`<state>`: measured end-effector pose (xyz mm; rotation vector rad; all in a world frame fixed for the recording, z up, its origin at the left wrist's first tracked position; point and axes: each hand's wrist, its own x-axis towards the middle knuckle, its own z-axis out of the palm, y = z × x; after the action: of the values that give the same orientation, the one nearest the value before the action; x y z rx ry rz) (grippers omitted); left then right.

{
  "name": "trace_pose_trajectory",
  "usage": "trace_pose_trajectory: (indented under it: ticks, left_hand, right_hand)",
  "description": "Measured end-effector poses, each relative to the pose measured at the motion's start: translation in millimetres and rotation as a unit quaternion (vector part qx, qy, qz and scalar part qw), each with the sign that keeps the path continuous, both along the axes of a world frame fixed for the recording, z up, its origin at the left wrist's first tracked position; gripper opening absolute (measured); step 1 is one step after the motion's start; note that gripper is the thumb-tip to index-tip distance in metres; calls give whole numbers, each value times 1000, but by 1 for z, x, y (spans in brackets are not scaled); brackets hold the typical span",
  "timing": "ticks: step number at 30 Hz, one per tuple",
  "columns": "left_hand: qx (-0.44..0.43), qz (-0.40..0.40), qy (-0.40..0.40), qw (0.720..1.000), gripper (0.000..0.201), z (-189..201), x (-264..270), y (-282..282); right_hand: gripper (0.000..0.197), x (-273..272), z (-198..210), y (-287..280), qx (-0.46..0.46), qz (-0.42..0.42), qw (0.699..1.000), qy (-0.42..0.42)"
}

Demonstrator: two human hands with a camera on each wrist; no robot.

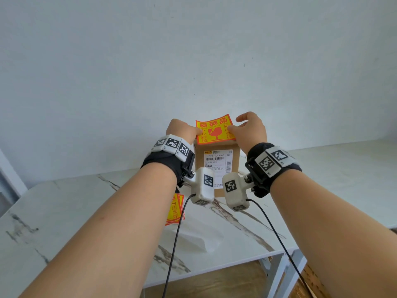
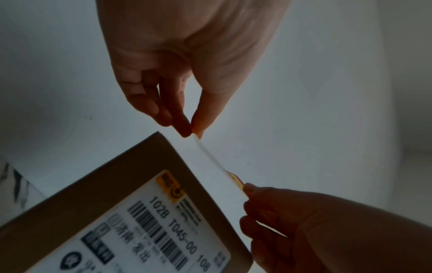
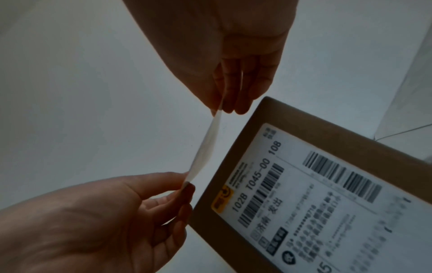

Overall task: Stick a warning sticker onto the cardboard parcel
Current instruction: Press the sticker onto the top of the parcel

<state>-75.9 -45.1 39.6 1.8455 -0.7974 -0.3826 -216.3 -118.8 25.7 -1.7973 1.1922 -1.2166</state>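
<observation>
A brown cardboard parcel (image 1: 217,168) stands upright on the marble table (image 1: 86,211), its white shipping label (image 1: 218,161) facing me. Just above its top edge I hold a red and yellow warning sticker (image 1: 214,131) stretched between both hands. My left hand (image 1: 198,132) pinches the sticker's left edge and my right hand (image 1: 232,127) pinches its right edge. In the left wrist view the left hand (image 2: 192,131) nips the sticker (image 2: 210,160), seen edge-on beside the parcel (image 2: 105,194). In the right wrist view the right hand (image 3: 219,109) holds the sticker (image 3: 205,146) next to the parcel (image 3: 233,175).
A small stack of further red and yellow stickers (image 1: 175,208) lies on the table under my left wrist. A white sheet (image 1: 193,240) lies nearer the front edge. A plain wall rises behind the parcel. A second table surface (image 1: 343,164) extends to the right.
</observation>
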Motion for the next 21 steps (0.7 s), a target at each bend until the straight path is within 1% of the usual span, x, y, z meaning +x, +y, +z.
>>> trace_pose_trajectory:
  ticks: [3, 8, 12, 21]
  left_hand:
    - [4, 2, 2, 1000, 35, -6, 3, -4]
    - [3, 9, -18, 1000, 43, -10, 4, -8]
    - [13, 18, -53, 998, 46, -11, 2, -8]
    - [11, 30, -92, 995, 49, -15, -3, -9]
  right_hand:
    - [28, 3, -3, -4, -3, -6, 1000, 25]
    - [30, 2, -4, -8, -14, 0, 998, 57]
    - [33, 2, -6, -6, -15, 8, 997, 73]
    - [32, 0, -5, -4, -21, 12, 995, 97]
